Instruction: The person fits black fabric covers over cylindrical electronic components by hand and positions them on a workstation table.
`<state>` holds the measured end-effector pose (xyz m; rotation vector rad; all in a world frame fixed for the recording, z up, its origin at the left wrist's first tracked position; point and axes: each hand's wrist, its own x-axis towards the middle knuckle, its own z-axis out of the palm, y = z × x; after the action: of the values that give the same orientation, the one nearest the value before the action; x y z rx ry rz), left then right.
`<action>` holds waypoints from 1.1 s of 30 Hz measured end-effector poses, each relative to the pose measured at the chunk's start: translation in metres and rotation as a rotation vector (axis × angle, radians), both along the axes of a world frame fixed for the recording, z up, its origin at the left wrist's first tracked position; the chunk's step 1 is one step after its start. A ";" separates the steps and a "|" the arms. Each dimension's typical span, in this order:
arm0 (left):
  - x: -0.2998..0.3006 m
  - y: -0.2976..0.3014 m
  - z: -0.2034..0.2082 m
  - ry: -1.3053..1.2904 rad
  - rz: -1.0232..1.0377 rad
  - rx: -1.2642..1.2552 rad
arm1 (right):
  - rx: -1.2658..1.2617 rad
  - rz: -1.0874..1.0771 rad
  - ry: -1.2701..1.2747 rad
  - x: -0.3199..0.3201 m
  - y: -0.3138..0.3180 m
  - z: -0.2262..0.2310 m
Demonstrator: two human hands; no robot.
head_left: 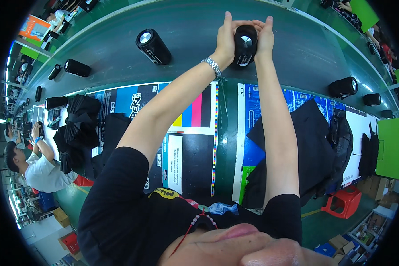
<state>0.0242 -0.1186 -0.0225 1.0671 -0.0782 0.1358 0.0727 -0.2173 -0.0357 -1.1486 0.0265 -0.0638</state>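
Note:
At the far middle, both arms reach out over the dark green conveyor belt (292,48). A black cylindrical speaker (245,44) with a silver round end stands between my hands. My left hand (226,41), with a metal watch at its wrist, cups the left side of the speaker. My right hand (264,41) presses against the other side. Both thumbs point up and outward, while the other fingers curve around behind the speaker and are partly hidden. To the left, a similar speaker (154,47) lies tilted on the belt, apart from my hands.
More black speakers (77,68) lie along the belt at left, and others (343,87) at right. Black cloth bags (77,128) and dark fabric (292,142) cover parts of the printed worktable (193,146). A co-worker (35,164) sits at left; a red stool (342,201) stands at right.

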 end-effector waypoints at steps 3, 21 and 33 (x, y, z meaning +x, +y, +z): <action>0.004 0.000 -0.029 -0.030 -0.007 -0.113 | 0.020 -0.038 -0.120 -0.004 -0.001 -0.018; -0.231 0.148 0.006 -0.152 0.368 1.014 | -0.283 -0.503 -0.072 -0.069 -0.096 -0.027; -0.399 0.271 -0.024 0.180 0.887 1.488 | -0.259 0.209 -0.100 -0.307 0.090 0.013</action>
<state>-0.3746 0.1524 -0.0463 2.5391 0.5587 0.8714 -0.2345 -0.1269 -0.0225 -1.3995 -0.1949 0.0626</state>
